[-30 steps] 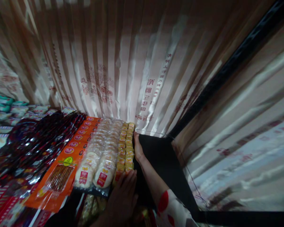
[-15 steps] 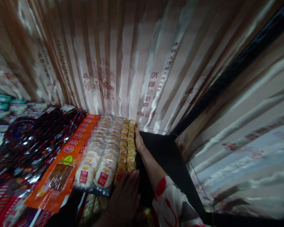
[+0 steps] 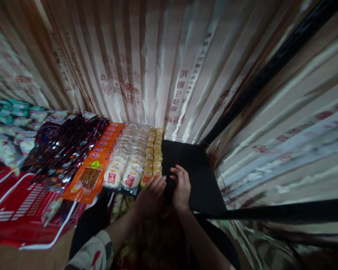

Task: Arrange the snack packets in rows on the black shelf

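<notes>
My left hand (image 3: 152,193) lies with its fingers stretched out at the near end of a double row of small yellow-wrapped snacks (image 3: 154,150), its fingertips by the lowest packs. To the right, my right hand (image 3: 181,187) hovers over the black tabletop (image 3: 195,168), fingers apart and slightly curled, with nothing in them. Left of the yellow rows are overlapping clear packs of round white crackers (image 3: 131,174) with red labels. Beside these lies a column of orange snack bags (image 3: 91,174) showing brown sticks through a window.
Dark shiny packets (image 3: 70,146) are piled further left, with green and white packs (image 3: 17,110) beyond. Red baskets (image 3: 30,210) with white handles stand at lower left. More yellow packs (image 3: 121,206) sit below the table edge. A pleated curtain (image 3: 146,67) and black pole (image 3: 259,82) border the table.
My right hand has drawn back from the right side of the yellow rows toward me, over the bare black surface. My left hand stays at their near end. The view has shifted.
</notes>
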A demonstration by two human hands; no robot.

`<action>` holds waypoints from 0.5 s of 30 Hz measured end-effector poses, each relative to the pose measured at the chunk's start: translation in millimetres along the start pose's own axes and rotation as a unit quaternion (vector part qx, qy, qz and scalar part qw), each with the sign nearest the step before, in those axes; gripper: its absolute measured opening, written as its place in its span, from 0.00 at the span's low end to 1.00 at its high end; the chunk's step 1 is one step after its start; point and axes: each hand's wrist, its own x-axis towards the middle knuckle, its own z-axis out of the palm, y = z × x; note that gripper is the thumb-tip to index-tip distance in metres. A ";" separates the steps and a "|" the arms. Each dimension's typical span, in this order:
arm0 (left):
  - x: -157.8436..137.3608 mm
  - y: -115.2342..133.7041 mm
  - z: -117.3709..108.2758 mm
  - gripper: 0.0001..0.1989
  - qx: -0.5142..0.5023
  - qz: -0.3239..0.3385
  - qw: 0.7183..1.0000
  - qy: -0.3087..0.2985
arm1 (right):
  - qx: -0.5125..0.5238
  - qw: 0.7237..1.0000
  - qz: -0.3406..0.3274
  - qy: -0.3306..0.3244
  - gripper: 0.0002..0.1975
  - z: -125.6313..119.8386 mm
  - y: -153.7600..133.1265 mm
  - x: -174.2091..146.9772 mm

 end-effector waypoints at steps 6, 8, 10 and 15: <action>-60.6 50.7 -12.8 0.20 -0.131 -0.110 0.984 -0.045 | -0.188 0.964 -0.045 -0.181 0.12 -58.9 14.4 -92.0; -80.1 65.2 -13.9 0.18 -0.131 -0.187 0.971 -0.065 | -0.261 0.933 -0.058 -0.241 0.11 -72.3 28.5 -104.9; -94.2 69.8 -10.5 0.17 -0.105 -0.269 0.954 -0.078 | -0.311 0.910 -0.059 -0.269 0.12 -79.7 42.4 -112.1; -115.1 55.1 3.9 0.18 -0.073 -0.365 0.920 -0.124 | -0.397 0.855 -0.031 -0.332 0.21 -79.0 72.1 -126.1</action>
